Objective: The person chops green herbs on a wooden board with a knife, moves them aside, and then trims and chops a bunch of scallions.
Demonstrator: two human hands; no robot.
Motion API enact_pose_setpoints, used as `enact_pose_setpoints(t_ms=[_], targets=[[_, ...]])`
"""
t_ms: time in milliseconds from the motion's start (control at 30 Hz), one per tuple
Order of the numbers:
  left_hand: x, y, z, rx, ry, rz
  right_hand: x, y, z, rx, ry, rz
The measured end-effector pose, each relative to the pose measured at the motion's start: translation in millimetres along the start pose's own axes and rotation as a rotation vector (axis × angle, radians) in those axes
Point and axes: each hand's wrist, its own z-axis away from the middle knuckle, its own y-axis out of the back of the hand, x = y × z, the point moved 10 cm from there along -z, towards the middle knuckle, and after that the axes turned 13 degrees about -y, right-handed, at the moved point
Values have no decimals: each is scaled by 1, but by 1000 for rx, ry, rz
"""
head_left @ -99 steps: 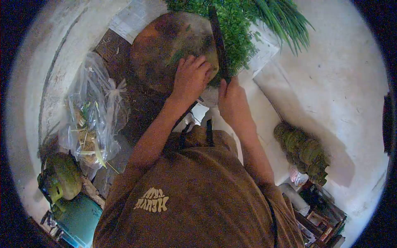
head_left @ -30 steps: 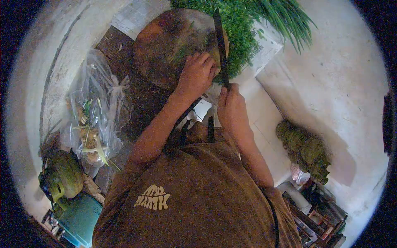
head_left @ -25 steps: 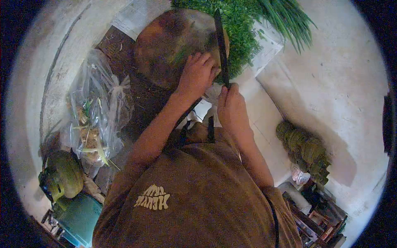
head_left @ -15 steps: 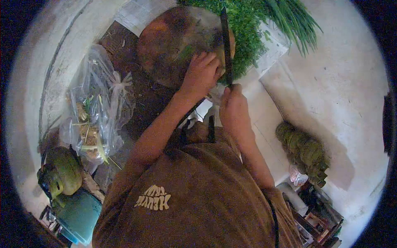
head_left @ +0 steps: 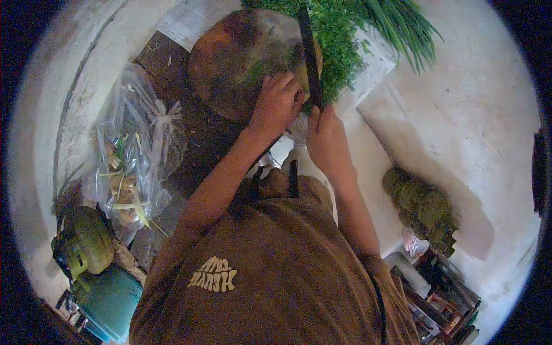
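My right hand point(head_left: 325, 127) is closed around the handle of a long dark knife point(head_left: 309, 54). Its blade points away from me along the right edge of a round wooden chopping board point(head_left: 221, 75). My left hand point(head_left: 279, 102) rests at the near right part of the board with curled fingers, just left of the blade. Whatever lies under those fingers is hidden. Chopped green herbs point(head_left: 339, 54) are heaped directly right of the blade, on a white sheet point(head_left: 379, 63). A faint green smear marks the board's middle.
Long green onions point(head_left: 402, 34) lie at the far right. Left of the board is a clear plastic bag point(head_left: 129, 149) with plant scraps. A green gourd-like thing point(head_left: 89, 238) sits by a teal container point(head_left: 112, 299). A dark green stacked bundle point(head_left: 420, 204) lies right, near a cluttered box point(head_left: 443, 305).
The knife's far end has swung slightly left, and my right hand has shifted a little away from me. My left hand stays curled in nearly the same spot.
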Motion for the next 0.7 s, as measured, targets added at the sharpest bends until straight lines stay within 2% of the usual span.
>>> enact_pose_setpoints(t_ms=[467, 700], targets=[[-4, -1, -3, -19, 34, 80, 5, -9, 11, 48, 12, 17], [-3, 3, -3, 50, -3, 54, 9, -14, 10, 55, 11, 22]])
